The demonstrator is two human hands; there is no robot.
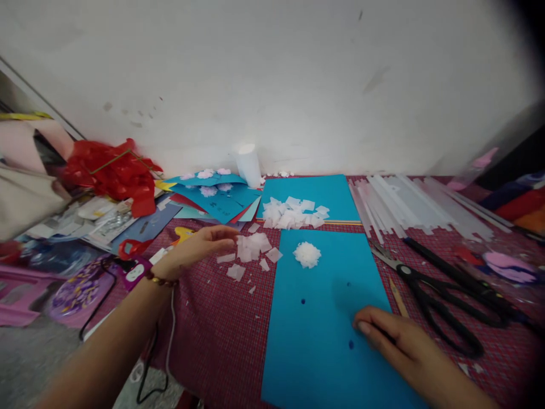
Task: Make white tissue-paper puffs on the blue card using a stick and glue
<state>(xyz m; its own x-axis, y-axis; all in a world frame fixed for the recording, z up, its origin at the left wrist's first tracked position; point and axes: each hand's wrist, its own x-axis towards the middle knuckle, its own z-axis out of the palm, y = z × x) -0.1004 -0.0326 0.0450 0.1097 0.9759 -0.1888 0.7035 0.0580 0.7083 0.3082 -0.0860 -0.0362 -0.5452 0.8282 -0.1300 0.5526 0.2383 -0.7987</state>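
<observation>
My left hand (204, 244) hovers at the left edge of a small pile of white tissue-paper squares (254, 245), fingers stretched out with a gap between them. Above the lower right of a blue paper sheet (315, 363), my right hand (394, 343) has its thumb and forefinger pressed together. Whatever is between those fingertips, if anything, cannot be made out. A ruffled white paper flower (307, 254) sits on the sheet's upper part. Several dark blue dots (351, 344) mark the sheet below it.
More white squares (289, 213) lie on a blue paper stack (306, 190) behind. Black-handled scissors (430, 289) and white paper strips (421, 204) are at right. A purple and yellow glue gun (138, 272) with a cord lies left, near red plastic (114, 170). A white roll (248, 165) stands by the wall.
</observation>
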